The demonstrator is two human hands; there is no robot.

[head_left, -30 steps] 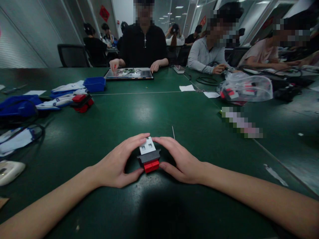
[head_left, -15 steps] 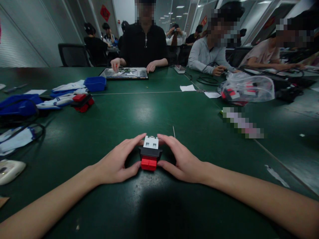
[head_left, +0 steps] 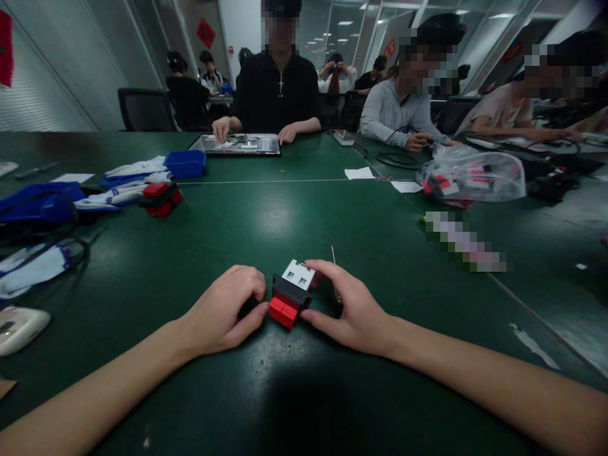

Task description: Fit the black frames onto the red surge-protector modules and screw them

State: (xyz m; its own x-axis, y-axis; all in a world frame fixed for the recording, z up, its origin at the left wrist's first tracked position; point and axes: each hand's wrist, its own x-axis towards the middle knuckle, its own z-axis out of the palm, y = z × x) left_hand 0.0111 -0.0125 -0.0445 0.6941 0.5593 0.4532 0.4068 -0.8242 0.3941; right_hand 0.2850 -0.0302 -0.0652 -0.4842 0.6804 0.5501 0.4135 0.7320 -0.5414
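A small switch block with a white top, black collar and red front lies on the green table in front of me. My right hand grips its right side, index finger on the white end and thumb by the red end. My left hand has its fingers curled in, with the thumb tip touching the block's red end from the left. A thin metal pin lies just behind my right hand.
A second red and black switch lies at the left beside gloves and a blue tray. A clear bag of parts sits at the right. Other people work across the table, one over a flat board.
The block has turned so its white end points to the far right. My left fingers have come off its top and curled in, leaving only the thumb on it.
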